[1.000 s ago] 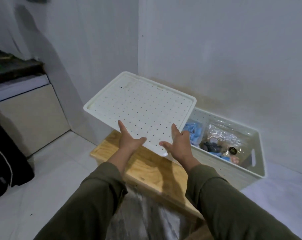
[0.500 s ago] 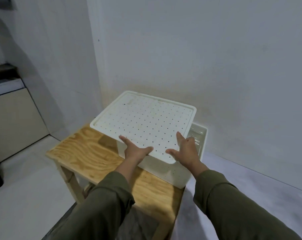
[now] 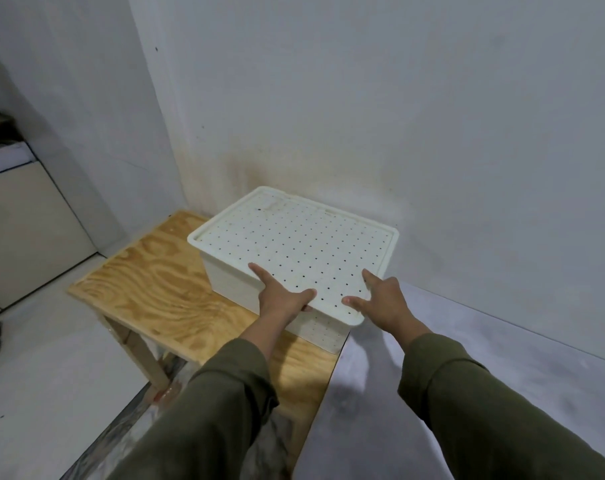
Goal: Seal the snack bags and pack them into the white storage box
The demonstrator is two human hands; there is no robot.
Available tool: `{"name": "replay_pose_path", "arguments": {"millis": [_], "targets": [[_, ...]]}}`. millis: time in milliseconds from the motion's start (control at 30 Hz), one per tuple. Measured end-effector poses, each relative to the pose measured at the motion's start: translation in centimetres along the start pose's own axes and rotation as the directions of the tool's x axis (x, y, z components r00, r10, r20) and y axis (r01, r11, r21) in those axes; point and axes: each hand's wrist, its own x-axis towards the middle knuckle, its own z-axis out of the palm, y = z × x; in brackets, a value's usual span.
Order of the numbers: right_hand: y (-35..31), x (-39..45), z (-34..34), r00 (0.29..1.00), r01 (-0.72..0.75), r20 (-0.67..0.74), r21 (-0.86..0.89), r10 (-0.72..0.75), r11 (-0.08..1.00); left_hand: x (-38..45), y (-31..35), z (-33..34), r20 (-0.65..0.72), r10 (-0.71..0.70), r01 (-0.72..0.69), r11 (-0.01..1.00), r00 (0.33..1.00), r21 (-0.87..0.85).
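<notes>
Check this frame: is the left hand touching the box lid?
Touching. The head view shows the left hand gripping the perforated lid's near edge, thumb on top, fingers beneath.

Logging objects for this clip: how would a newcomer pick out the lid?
Find the light plywood table by the white wall. On its far right corner stands a white plastic storage box; the flat white lid covers it. Only the lid's top carries a grid of small dark holes.

Box contents hidden under perforated lid (image 3: 294, 251), left hand (image 3: 281, 299) fingers tucked beneath lid edge
</notes>
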Motion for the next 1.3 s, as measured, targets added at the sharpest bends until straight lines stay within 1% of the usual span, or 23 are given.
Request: {"name": "replay_pose_path", "arguments": {"millis": [167,333,467,500,667,733,800,867,933,1000,1067,1133,1200,1233,1267,1300], "targets": [[0.0,1.0,-0.3,1.0,0.014,0.004,0.021,-0.014,1.0,0.1,0.4,0.3,0.012,-0.016,0.016,1.0,1.0,0.014],[0.4,2.0,-0.1,1.0,0.028,0.003,-0.012,-0.028,1.0,0.8,0.1,0.3,0.02,-0.044,0.044,0.999,0.999,0.016],[1.0,2.5,0.4,1.0,0.024,0.021,-0.011,-0.024,1.0,1.2,-0.3,0.5,0.009,-0.025,0.024,0.997,1.0,0.068],[1.0,2.6,0.4,1.0,0.019,0.022,-0.027,-0.018,0.999,1.4,-0.3,0.4,0.014,-0.024,0.023,0.996,1.0,0.084],[1.1,2.5,0.8,0.999,0.027,-0.031,-0.223,-0.035,0.974,2.3,-0.3,-0.4,0.055,-0.024,0.013,0.983,0.998,0.181],[1.2,2.7,0.9,0.999,0.046,-0.002,-0.275,-0.049,0.96,2.3,-0.1,-0.6,0.051,-0.024,0.013,0.978,0.998,0.209],[1.2,2.9,0.8,0.999,0.048,0.035,-0.276,-0.04,0.96,2.3,0.2,-0.6,0.057,-0.036,0.022,0.975,0.998,0.223],[1.1,3.0,0.6,0.998,0.041,0.052,-0.246,-0.029,0.968,2.5,0.4,-0.8,0.065,-0.048,0.032,0.971,0.997,0.235],[1.2,3.1,0.3,0.998,0.049,0.048,-0.213,-0.04,0.976,2.9,0.5,-1.2,0.064,-0.059,0.045,0.977,0.996,0.208],[1.4,3.1,-0.1,0.998,0.065,0.028,-0.137,-0.061,0.988,3.0,0.6,-1.9,0.047,-0.046,0.037,0.981,0.998,0.189],[1.4,2.8,-0.1,0.995,0.101,-0.024,-0.028,-0.102,0.994,2.7,0.3,-2.2,0.022,-0.021,0.017,0.987,1.0,0.163],[1.3,1.9,0.2,0.986,0.126,-0.125,0.089,-0.114,0.988,1.7,0.0,-2.2,-0.015,0.059,-0.057,0.989,0.998,0.135],[1.2,1.4,0.1,0.969,0.121,-0.236,0.226,-0.066,0.967,0.4,0.1,-2.1,-0.099,0.172,-0.168,0.985,0.98,0.048],[1.1,0.9,-0.1,0.962,0.1,-0.273,0.267,-0.025,0.958,-0.5,-0.1,-2.0,-0.126,0.217,-0.215,0.976,0.968,0.025],[1.6,0.4,0.6,0.949,0.113,-0.316,0.305,-0.011,0.946,-1.5,-1.2,-1.7,-0.153,0.273,-0.275,0.961,0.95,0.01],[1.9,-0.7,1.1,0.942,0.094,-0.334,0.351,0.031,0.932,-2.8,-2.6,-1.5,-0.149,0.288,-0.29,0.957,0.946,0.01]]}}
